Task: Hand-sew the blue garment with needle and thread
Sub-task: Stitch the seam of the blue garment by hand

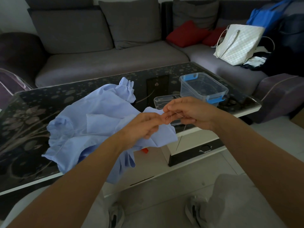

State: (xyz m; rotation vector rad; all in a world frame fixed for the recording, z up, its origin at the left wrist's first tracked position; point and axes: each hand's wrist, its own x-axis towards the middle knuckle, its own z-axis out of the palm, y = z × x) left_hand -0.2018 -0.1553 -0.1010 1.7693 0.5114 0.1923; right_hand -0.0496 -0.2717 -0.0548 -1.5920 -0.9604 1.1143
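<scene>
Head view: pinching a blue garment (92, 116) fold in left hand (143, 125) grip, thread (171, 116) in right hand (189, 112) grip, both over the counter's (32, 102) near edge; garment heaped on counter, needle (179, 142) dangling below that edge.

Dim room, grey sectional sofa (102, 51), red cushions (185, 34), dark floral glass coffee table (32, 116), pale tiled floor (164, 195)
</scene>
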